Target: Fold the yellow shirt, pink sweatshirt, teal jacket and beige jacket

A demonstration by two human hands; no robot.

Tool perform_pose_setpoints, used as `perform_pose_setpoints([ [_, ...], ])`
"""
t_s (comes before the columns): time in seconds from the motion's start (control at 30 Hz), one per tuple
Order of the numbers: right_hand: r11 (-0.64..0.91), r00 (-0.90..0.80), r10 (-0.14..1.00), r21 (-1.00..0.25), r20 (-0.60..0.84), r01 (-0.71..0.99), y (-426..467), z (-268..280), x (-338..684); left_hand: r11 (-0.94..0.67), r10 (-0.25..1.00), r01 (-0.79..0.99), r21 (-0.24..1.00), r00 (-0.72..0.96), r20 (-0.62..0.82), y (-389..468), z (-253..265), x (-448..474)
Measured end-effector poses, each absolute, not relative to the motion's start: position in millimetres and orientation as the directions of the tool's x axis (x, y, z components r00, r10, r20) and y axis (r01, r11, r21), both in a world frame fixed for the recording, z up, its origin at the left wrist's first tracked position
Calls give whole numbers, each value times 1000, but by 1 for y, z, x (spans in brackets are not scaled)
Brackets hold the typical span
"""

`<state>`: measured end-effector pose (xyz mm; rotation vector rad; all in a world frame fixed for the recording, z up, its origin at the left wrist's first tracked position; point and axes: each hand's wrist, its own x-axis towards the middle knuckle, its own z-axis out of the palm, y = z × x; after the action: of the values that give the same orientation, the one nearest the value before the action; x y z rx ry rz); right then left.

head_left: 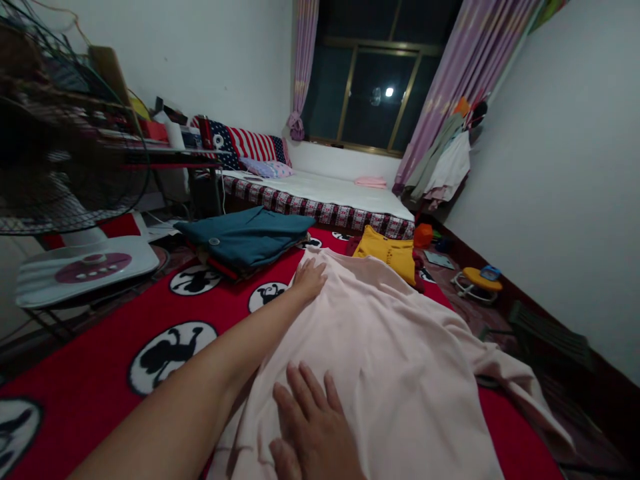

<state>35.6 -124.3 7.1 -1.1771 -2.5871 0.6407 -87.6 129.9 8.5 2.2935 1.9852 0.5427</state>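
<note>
A pale pink long-sleeved top [385,333] lies spread over a red blanket, its neckline away from me and one sleeve stretched out to the right. My left hand [310,279] reaches to the top's far left shoulder and rests on the cloth, fingers extended. Nearer to me, my right hand [317,427] is over the lower left part of the top, palm down with fingers spread. Neither hand shows anything gripped. Beyond the top sits a folded yellow garment [387,253]. A pile with a teal folded garment [250,237] on it lies to the left.
The red blanket [115,340] has round white patches with black figures. A fan [60,167] stands at left by a white stool [90,270] and a cluttered table [170,157]. A bed [320,187] is under the window. At right are a yellow stool [481,279] and a dark chair [550,333].
</note>
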Motion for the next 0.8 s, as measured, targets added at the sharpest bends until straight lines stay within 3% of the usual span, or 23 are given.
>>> perform_pose_setpoints([
  [0.3, 563, -650, 760, -515, 14, 647, -124, 10, 36, 26, 968, 957, 287, -95, 231, 154, 1, -83],
  [0.4, 550, -634, 773, -530, 32, 645, -127, 16, 36, -103, 963, 969, 226, 40, 267, 136, 8, -76],
  [0.57, 554, -621, 780, -543, 76, 631, -132, 26, 38, -364, 931, 913, 185, 359, 58, 81, 0, -75],
  [0.8, 585, -556, 791, -583, 257, 563, -130, 17, 43, -374, 919, 923, 92, 354, 175, 29, -13, -90],
])
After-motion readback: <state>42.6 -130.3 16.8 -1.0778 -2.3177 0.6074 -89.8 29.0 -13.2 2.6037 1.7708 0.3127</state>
